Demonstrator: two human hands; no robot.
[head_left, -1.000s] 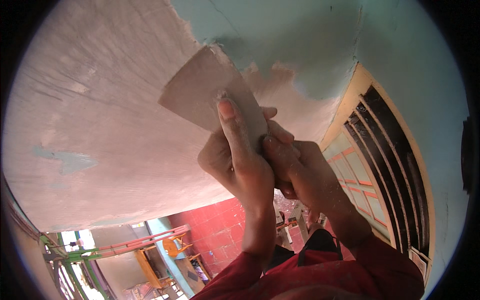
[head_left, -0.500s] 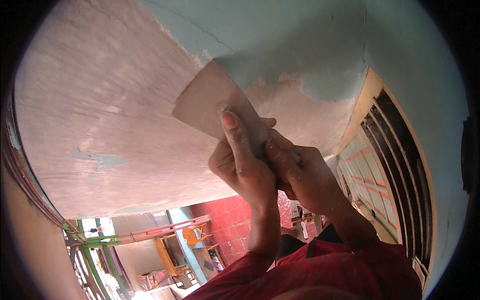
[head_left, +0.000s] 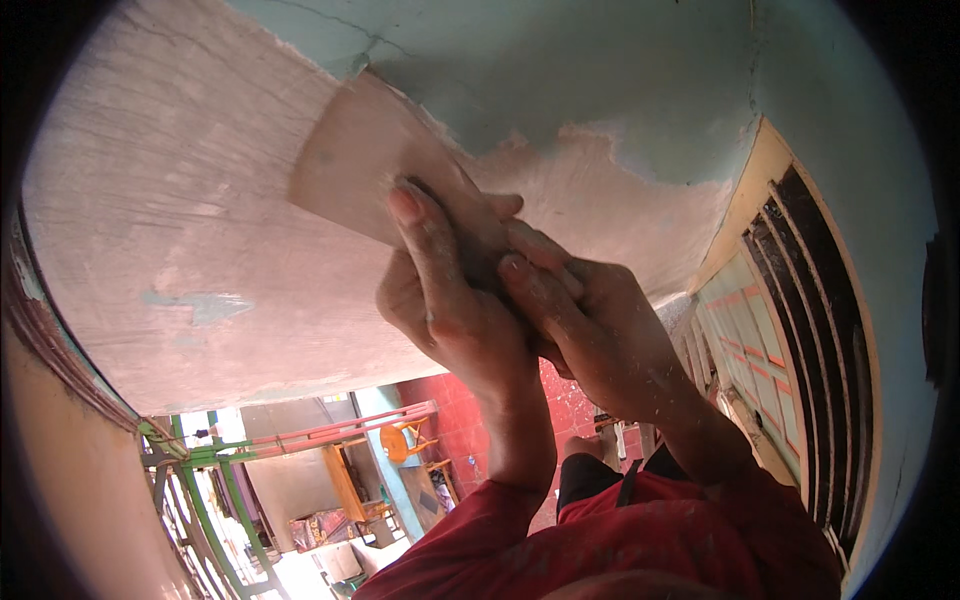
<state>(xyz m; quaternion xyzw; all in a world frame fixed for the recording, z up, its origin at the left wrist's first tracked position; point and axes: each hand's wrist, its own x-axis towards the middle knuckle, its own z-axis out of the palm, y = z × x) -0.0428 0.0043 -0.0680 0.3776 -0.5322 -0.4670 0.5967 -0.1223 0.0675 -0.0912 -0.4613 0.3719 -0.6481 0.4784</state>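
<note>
Both my hands hold a wide, flat scraper (head_left: 355, 150), its dusty grey-brown blade tilted up to the left. My left hand (head_left: 455, 310) is closed round its lower part, with the thumb lying along the blade's face. Beside it, my right hand (head_left: 600, 330) grips the lower end, and the fingers hide the handle. The blade's far edge lies against the wall, at the border between pale scraped plaster (head_left: 180, 180) and blue-green paint (head_left: 560, 80). Dust and small flakes stick to both hands.
A small leftover patch of paint (head_left: 205, 305) shows on the plaster at left. On the right is a barred opening (head_left: 810, 350) in a cream frame. Below lie a red tiled floor (head_left: 450, 415), an orange stool (head_left: 398, 440) and green metal bars (head_left: 215, 455).
Both hands and the scraper have moved up and left along the wall. The blade now reaches further into the paint border. My grip stays the same.
</note>
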